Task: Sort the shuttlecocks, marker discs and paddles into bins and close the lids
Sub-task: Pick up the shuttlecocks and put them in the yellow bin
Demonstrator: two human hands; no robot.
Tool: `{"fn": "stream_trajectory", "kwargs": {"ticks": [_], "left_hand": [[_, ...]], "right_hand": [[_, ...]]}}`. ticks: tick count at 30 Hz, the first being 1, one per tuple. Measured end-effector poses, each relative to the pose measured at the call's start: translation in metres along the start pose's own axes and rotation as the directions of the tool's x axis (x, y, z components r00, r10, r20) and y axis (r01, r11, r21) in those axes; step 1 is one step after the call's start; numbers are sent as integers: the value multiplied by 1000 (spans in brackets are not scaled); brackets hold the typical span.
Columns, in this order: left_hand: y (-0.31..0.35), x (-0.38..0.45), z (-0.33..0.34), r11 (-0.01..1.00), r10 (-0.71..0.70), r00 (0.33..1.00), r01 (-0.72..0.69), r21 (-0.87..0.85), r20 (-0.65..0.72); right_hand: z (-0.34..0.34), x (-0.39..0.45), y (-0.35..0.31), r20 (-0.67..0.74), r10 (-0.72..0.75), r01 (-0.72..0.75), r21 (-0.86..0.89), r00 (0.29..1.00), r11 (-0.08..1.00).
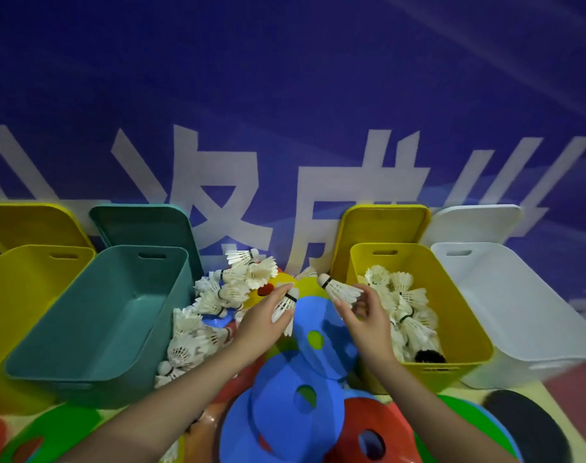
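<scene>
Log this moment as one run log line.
left hand: holds shuttlecock | right hand: holds second shuttlecock | yellow bin: part-filled, lid open

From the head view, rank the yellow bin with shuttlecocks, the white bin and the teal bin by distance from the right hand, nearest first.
1. Yellow bin with shuttlecocks, just right of the right hand.
2. White bin, farther right.
3. Teal bin, across on the left.

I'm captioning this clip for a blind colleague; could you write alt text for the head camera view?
Each hand, left hand and right hand, holds a shuttlecock over a pile of shuttlecocks and marker discs. A yellow bin on the right holds shuttlecocks; the teal bin is empty.
</scene>
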State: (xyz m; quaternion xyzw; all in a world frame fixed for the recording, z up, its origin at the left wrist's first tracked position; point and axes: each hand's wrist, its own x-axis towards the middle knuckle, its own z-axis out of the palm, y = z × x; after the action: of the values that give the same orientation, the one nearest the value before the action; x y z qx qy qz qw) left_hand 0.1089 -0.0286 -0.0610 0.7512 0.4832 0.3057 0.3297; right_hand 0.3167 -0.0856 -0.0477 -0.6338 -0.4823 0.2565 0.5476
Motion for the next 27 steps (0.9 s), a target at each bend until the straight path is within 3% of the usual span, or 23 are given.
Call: {"fn": "stream_trajectory", "kwargs": {"ticks": [8, 11, 17, 24, 27], "left_hand": [[72, 35, 85, 990, 4, 999, 1, -140, 33], [92, 49, 116, 994, 10, 999, -6, -111, 33], [121, 80, 159, 996, 34, 999, -33, 82, -11], [116, 104, 192, 939, -98, 987, 50, 339, 126], [111, 109, 195, 877, -98, 981, 5, 481, 168]], "right_hand": [[-115, 25, 35, -221, 56, -56, 8, 974, 998], [-147, 36, 50, -266, 100, -104, -2, 959, 995], [-174, 63, 84, -151, 97, -124, -179, 984, 976], [-180, 88, 110, -42, 104, -112, -337, 994, 935], [-177, 90, 114, -5, 105, -101, -338, 994, 936]]}}
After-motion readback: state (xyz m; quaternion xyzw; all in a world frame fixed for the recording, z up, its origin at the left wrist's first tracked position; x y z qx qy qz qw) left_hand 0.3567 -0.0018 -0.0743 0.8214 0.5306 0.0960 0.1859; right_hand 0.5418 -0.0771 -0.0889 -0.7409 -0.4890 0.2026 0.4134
